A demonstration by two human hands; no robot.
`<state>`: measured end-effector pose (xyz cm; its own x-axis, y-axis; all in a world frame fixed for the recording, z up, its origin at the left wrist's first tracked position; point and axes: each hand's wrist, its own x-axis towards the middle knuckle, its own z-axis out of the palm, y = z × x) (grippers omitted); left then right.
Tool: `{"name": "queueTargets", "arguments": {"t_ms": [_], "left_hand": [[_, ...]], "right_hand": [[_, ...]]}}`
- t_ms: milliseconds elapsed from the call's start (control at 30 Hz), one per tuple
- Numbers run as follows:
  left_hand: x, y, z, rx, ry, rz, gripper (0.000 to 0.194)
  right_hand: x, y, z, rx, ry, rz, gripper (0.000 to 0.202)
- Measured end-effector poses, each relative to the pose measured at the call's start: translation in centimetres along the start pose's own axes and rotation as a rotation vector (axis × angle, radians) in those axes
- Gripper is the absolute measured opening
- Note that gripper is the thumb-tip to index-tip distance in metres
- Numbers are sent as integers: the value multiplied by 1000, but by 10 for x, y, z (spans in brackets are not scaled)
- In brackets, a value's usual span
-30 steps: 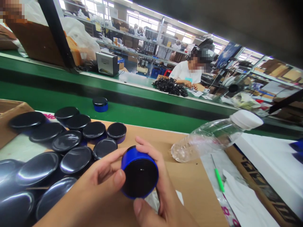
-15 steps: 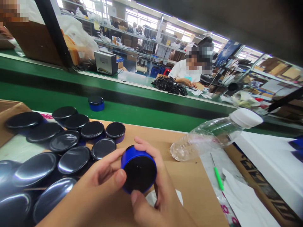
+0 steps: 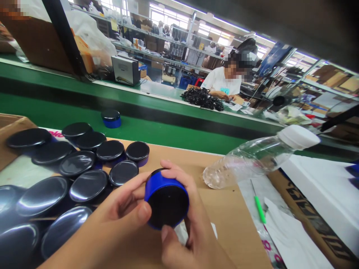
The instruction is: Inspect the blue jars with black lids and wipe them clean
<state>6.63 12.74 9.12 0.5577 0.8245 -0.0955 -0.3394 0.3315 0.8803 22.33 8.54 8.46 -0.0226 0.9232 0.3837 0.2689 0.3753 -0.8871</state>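
Both of my hands hold one round blue case point(image 3: 168, 203) with a black face turned toward me, above the brown cardboard. My left hand point(image 3: 123, 213) grips its left side, thumb near the edge of the face. Around the right side wrap the fingers of my right hand point(image 3: 190, 209), its thumb at the lower rim. Several similar black-topped discs point(image 3: 88, 185) stand close together to the left. A white piece point(image 3: 182, 232) lies partly hidden beneath my right hand.
A clear bottle with a white cap point(image 3: 252, 160) lies to the right, near a green-handled tool point(image 3: 260, 209) and white paper point(image 3: 291, 239). One blue case point(image 3: 111, 118) sits on the green belt point(image 3: 168, 134). A person point(image 3: 223, 84) works across it.
The held case has shifted slightly right and tilted a little, showing more of its blue side. Both hands keep their hold. The camera view has moved slightly.
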Motion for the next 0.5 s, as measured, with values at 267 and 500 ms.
{"name": "queueTargets", "arguments": {"t_ms": [267, 500], "left_hand": [[-3, 1, 0, -69, 37, -98, 43], [-5, 13, 4, -67, 258, -122, 51]], "right_hand": [[4, 1, -23, -45, -263, -46, 64], [47, 12, -84, -654, 925, -848, 77]]}}
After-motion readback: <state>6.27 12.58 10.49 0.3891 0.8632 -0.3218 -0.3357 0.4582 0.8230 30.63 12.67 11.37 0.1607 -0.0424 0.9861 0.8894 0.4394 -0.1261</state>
